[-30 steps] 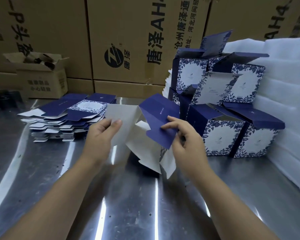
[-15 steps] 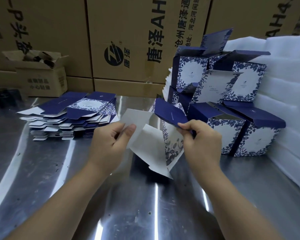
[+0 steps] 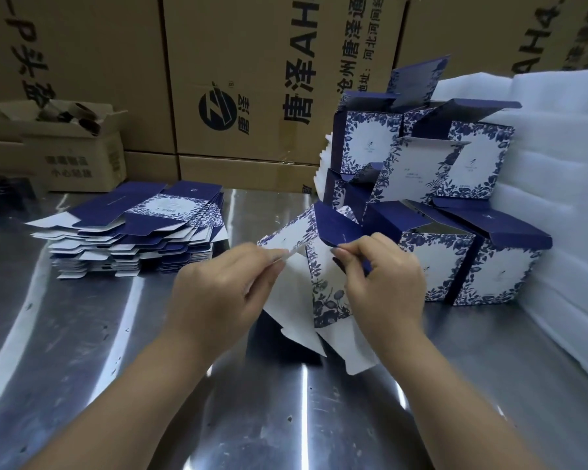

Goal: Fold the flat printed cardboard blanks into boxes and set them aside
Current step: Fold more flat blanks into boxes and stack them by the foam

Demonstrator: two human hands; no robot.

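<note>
A half-folded blue and white printed blank (image 3: 323, 286) stands above the steel table between my hands. My left hand (image 3: 221, 293) pinches its left white panel near the top edge. My right hand (image 3: 384, 283) grips the dark blue flap on its right side. White bottom flaps hang below my hands. A stack of flat blanks (image 3: 133, 232) lies at the left. Several folded boxes (image 3: 431, 184) with open lids are piled at the right, just behind my right hand.
The steel table (image 3: 286, 418) spreads under my arms. White foam sheets (image 3: 564, 198) line the right side. Large brown cartons (image 3: 252, 79) form a wall at the back, and a small open carton (image 3: 78, 150) sits at the back left.
Both hands have drawn closer together and the blank has gone from spread open to partly squared up, with the printed floral panel now facing me. The blue flap has swung down to the right.
</note>
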